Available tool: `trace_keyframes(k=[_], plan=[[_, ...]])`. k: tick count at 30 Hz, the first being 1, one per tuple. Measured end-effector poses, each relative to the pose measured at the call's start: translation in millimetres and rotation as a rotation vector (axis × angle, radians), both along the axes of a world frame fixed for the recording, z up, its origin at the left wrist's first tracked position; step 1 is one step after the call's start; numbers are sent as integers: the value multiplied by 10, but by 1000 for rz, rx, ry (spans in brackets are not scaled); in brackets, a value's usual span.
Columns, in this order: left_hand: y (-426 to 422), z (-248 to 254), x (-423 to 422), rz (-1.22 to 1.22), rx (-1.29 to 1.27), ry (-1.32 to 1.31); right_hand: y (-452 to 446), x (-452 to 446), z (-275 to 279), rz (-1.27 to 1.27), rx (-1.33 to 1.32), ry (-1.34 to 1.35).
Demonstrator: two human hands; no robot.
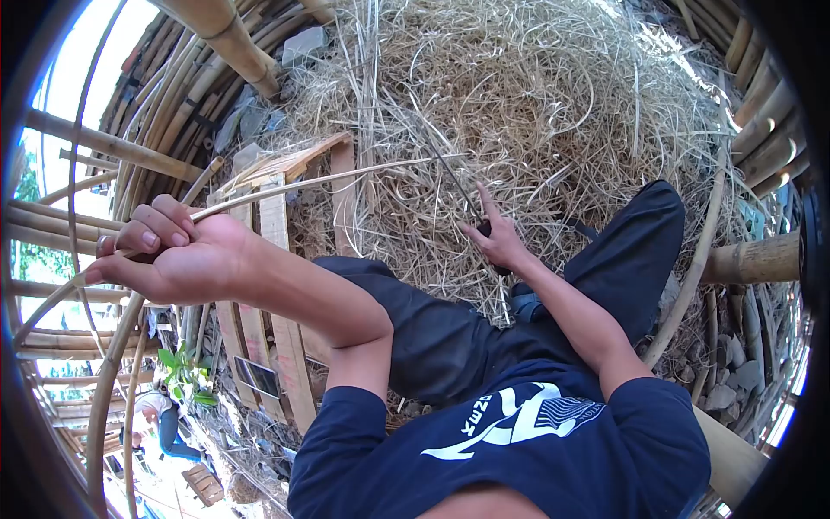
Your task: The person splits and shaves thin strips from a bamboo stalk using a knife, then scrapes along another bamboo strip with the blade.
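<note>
A long thin bamboo strip [328, 179] runs from the left edge to the middle of the view. My left hand [169, 246] is raised at the left, its fingers wrapped round this strip. Near the middle, my right hand [497, 235] holds the dark handle of a knife [456, 183], with the thumb and a finger stretched out. The narrow blade points up and to the left, and its far part lies near the strip's end. Whether blade and strip touch, I cannot tell. Pale shavings [519, 104] lie beneath both.
A wooden pallet [277, 221] lies left of my legs, with a phone-like dark object [258, 378] on its slats. Bamboo poles [752, 259] surround the place. Stones [722, 394] lie at the right. Another person [169, 424] is far off at the lower left, beyond a green plant [186, 372].
</note>
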State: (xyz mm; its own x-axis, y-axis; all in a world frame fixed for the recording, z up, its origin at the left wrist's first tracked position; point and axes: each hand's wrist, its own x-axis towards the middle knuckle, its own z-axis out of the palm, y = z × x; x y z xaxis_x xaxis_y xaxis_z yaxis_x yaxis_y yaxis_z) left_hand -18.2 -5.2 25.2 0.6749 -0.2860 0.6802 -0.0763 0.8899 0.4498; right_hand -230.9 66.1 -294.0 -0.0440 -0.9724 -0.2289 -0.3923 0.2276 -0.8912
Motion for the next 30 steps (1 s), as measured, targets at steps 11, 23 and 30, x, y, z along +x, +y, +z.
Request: trace_keyframes(k=[11, 23, 30], plan=[[15, -30, 13, -2, -9, -26, -148, -197, -700, -182, 138, 228], [35, -12, -22, 5, -4, -36, -28, 0, -653, -206, -77, 218], [5, -5, 3, 28, 11, -3, -108, -133, -430, -186, 207, 225]])
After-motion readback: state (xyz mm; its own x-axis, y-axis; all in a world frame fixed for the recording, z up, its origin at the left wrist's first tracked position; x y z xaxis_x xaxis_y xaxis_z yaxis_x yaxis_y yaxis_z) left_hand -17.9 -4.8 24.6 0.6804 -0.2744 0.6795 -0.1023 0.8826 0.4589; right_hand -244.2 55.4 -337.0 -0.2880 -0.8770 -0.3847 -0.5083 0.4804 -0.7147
